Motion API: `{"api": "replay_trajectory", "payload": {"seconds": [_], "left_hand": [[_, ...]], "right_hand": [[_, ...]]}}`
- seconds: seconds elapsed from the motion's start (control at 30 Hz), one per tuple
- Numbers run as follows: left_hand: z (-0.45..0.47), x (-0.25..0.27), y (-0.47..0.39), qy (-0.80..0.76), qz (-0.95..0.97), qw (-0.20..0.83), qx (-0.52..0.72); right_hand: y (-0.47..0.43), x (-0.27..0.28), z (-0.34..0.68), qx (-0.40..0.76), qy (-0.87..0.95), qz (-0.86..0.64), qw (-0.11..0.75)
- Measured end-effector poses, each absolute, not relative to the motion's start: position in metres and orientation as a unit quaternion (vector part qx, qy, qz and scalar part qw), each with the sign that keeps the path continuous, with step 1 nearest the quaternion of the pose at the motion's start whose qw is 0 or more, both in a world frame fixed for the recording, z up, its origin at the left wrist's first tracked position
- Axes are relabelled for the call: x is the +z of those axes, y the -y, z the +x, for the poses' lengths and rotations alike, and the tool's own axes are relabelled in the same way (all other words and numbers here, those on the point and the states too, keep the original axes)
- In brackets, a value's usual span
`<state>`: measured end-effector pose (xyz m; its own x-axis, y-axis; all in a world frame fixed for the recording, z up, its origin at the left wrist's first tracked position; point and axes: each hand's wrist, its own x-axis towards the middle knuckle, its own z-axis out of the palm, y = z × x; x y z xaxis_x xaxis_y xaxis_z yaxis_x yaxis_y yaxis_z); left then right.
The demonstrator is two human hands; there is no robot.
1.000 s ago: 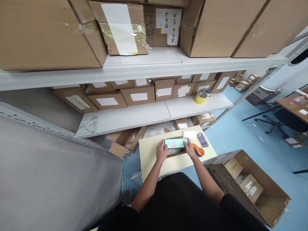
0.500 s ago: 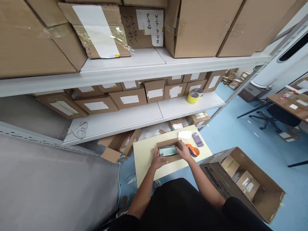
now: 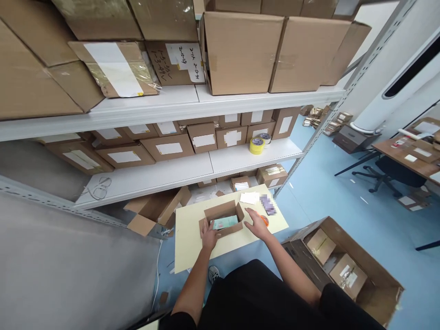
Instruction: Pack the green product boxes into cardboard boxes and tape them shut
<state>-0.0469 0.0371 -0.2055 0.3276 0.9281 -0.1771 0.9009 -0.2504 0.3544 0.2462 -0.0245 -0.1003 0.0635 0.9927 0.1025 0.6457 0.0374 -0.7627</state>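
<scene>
An open cardboard box stands on the pale yellow tabletop, with a light green flat pack lying inside it. My left hand rests at the box's left front corner, fingers stretched out and touching the near end of the pack. Just right of the box, my right hand hovers with its fingers apart and holds nothing. Partly behind that hand is an orange tape dispenser. White paper and a blurred purple item lie at the table's far right.
Shelves ahead carry many labelled cartons, yellow tape rolls and eyeglasses. An open carton sits left of the table. A large carton with smaller boxes inside stands on the floor at right.
My right hand has left the green pack and moved right, out of the box. The pack now lies lower inside. My left hand stays at the box. The camera view has shifted.
</scene>
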Motion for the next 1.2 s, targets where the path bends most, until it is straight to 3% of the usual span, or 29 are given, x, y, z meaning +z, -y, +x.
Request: {"api": "replay_trajectory", "payload": {"seconds": [0.23,0.5,0.83,1.0,1.2], "left_hand": [[-0.005,-0.187,0.067,-0.644,0.740,0.141,0.131],[0.019,-0.152,0.206,-0.722,0.670,0.121,0.122],[0.001,-0.141,0.393,-0.830,0.511,0.034,0.220],[-0.009,-0.137,0.480,-0.863,0.442,-0.039,0.240],[-0.042,-0.126,0.587,-0.895,0.374,-0.043,0.241]], "right_hand": [[0.036,-0.089,0.281,0.282,0.690,-0.570,0.346],[0.062,-0.086,0.257,0.368,0.766,-0.424,0.314],[0.140,-0.054,0.132,0.419,0.842,-0.235,0.245],[0.216,-0.040,0.063,0.423,0.871,-0.132,0.214],[0.330,-0.047,-0.024,0.423,0.889,-0.074,0.162]]}}
